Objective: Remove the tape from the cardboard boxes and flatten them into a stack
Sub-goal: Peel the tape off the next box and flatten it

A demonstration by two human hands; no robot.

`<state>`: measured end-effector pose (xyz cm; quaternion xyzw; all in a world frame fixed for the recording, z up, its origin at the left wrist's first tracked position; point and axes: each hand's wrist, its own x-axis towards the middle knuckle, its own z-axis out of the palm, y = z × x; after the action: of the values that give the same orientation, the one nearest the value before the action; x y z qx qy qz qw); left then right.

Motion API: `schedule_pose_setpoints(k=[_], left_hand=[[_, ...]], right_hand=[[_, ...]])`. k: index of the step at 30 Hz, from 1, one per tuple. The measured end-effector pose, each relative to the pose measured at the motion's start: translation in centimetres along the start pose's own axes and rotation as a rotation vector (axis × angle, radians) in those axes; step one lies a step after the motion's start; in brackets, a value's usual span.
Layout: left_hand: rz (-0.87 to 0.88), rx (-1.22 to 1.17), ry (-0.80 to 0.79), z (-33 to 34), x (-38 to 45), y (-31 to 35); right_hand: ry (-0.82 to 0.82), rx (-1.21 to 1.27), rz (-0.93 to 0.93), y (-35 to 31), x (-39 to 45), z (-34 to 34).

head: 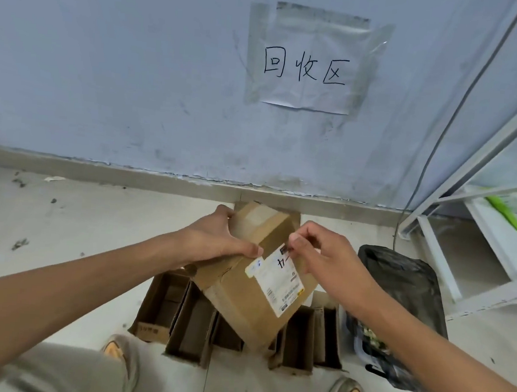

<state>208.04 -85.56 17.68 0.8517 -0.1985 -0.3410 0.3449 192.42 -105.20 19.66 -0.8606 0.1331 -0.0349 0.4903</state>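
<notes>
At the left of the frame my left hand (216, 239) clamps the upper left side of the cardboard box (243, 290), thumb laid across the face next to the shipping label (275, 277), the other fingers hidden round the far side. The box is held tilted in mid-air at the centre, above a row of open boxes (188, 320) on the floor (63, 227). It looks light and fairly stiff, probably empty, so bracing one end should hold it. A strip of clear tape (257, 216) runs over its top end. Just right of centre my right hand (323, 256) has thumb and forefinger pinched narrow at the label's upper corner; whether they grip an edge yet, I cannot tell. I would peel slowly, since the cardboard skin may tear. At far right sits a black bag (404, 287).
</notes>
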Motion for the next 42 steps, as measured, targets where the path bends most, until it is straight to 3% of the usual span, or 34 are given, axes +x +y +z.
schedule_pose_setpoints(k=[3,7,14,23,29,34,42], left_hand=[[0.25,0.311,0.044,0.2,-0.7,-0.1],[0.487,0.756,0.129,0.0,-1.3,-0.4],[0.611,0.712,0.169,-0.3,-2.3,0.3],[0.637,0.76,0.179,-0.8,-2.7,0.1],[0.651,0.786,0.174,-0.8,-2.7,-0.3],[0.654,0.818,0.187,-0.5,-2.6,-0.2],[0.644,0.851,0.25,-0.5,-3.1,0.2]], right_hand=[[0.142,-0.356,-0.132,0.4,0.1,-0.2],[0.158,-0.461,-0.206,0.7,0.4,0.0],[0.147,-0.518,-0.268,0.2,0.3,1.1],[0.028,-0.321,-0.337,0.1,-0.2,1.2],[0.077,-0.217,-0.326,0.3,0.1,1.4],[0.099,-0.315,-0.286,0.5,0.5,2.0],[0.246,-0.512,-0.4,-0.3,0.4,1.3]])
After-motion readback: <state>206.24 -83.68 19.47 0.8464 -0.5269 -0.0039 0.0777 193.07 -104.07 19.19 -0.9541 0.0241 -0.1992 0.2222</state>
